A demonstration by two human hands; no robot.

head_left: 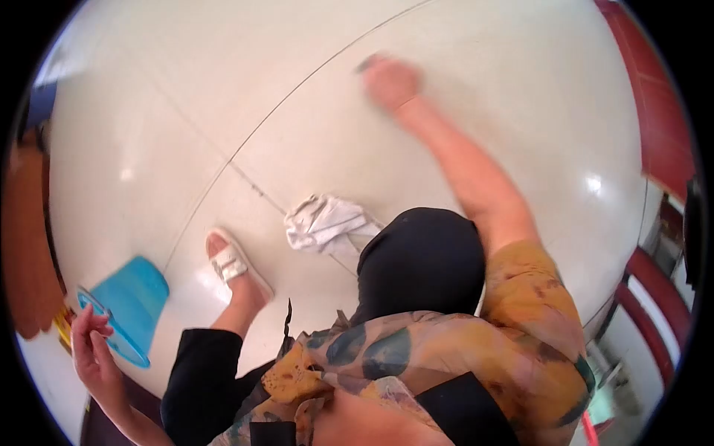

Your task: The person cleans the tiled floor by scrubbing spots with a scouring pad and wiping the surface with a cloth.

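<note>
My right hand (pixel 392 80) is stretched out low over the pale tiled floor (pixel 178 126), closed and blurred by motion. A small dark thing (pixel 366 64) pokes out at its far left side; its kind is too smeared to tell. My left hand (pixel 97 349) hangs beside the rim of a blue bucket (pixel 141 290), its fingers loosely bent and apart, with nothing seen in them. Whether it touches the rim or handle I cannot tell. A crumpled whitish cloth (pixel 327 224) lies on the floor in front of my knee, away from both hands.
My foot in a white sandal (pixel 234 260) stands between the bucket and the cloth. Brown furniture (pixel 30 230) lines the left edge. On the right are a dark red panel (pixel 658 111) and a dark red chair-like frame (pixel 654 297).
</note>
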